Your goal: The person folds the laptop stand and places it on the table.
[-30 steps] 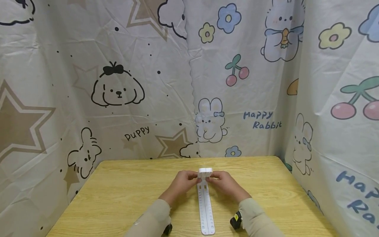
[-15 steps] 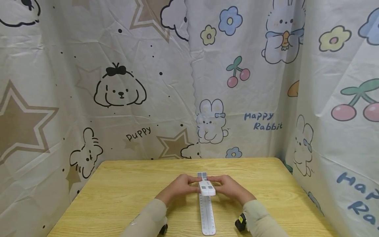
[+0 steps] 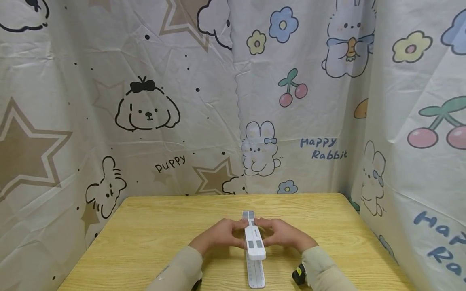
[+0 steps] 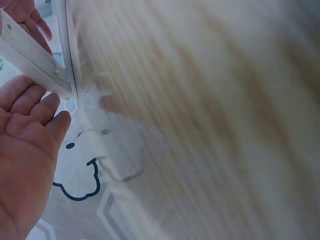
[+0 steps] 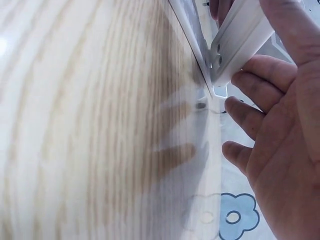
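Note:
A white folding laptop stand [image 3: 253,234] with grey pads stands in the middle of the wooden table, its long base strip [image 3: 256,275] pointing toward me. Its upper arm slants up and toward me above the strip. From the left side my left hand [image 3: 223,234] holds this arm; in the left wrist view its fingers [image 4: 35,102] lie against the arm's lower side. Opposite it, my right hand [image 3: 285,235] holds the arm's right side. Seen from the right wrist, the arm [image 5: 240,40] passes between thumb and fingers. The left thumb is mostly out of the left wrist view.
The wooden table [image 3: 153,226] extends around the stand on both sides. A patterned curtain [image 3: 204,121] hangs behind it and along the left and right. A black wrist camera [image 3: 299,275] sits by the right sleeve.
The stand's upper arm has swung up and toward me, lengthening over the base strip. Both hands have come slightly nearer with it, still on either side. The base strip stays in place.

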`<state>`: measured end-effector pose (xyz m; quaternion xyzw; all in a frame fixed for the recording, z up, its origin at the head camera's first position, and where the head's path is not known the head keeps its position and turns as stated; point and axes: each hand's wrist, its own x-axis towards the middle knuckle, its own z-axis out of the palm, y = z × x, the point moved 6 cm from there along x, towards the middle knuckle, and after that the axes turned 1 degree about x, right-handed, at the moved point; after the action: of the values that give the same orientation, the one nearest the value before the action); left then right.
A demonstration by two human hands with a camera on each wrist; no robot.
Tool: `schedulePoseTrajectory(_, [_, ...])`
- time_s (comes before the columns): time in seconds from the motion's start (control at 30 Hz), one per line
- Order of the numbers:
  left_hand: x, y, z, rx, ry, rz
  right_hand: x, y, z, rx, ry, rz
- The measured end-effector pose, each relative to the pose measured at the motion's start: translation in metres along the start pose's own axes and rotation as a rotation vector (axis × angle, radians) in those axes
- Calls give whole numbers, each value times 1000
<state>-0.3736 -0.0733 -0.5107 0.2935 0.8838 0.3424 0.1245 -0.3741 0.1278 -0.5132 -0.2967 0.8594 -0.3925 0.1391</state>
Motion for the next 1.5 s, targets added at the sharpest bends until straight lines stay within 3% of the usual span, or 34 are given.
schedulePoseTrajectory(0.4, [-9,14,11,160,-69,60,-5,-7,9,-180,-50,-77])
schedulePoseTrajectory(0.8, [-11,15,24,276,-69,38,-14,-18,17,-307,-55,-80])
schedulePoseTrajectory(1.23, [-15,31,30,410,-57,20,-16,-17,26,-391,-44,-46])
schedulePoseTrajectory(1.5, [-16,32,32,401,-74,-16,-18,-20,29,-386,-77,-27])
